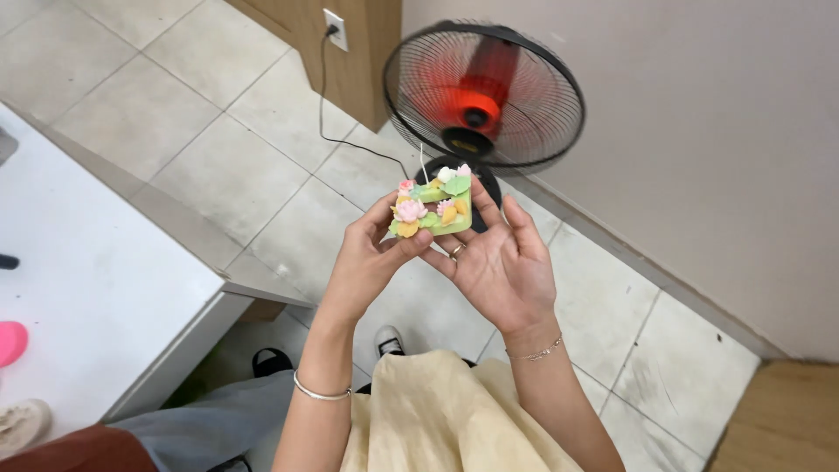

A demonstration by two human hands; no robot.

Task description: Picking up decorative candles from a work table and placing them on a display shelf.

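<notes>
Up close, green flower-topped candle (434, 210), left hand (371, 260) grip and right hand (502, 262) grip clamped on it

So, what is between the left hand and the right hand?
The green decorated candle with small flowers; the left hand and right hand both grip it, in the head view.

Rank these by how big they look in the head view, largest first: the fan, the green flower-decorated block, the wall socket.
1. fan, largest by far, though it stands farther from the camera.
2. green flower-decorated block, held by the left hand and right hand, nearer the camera.
3. wall socket, smallest, also far off.
</notes>
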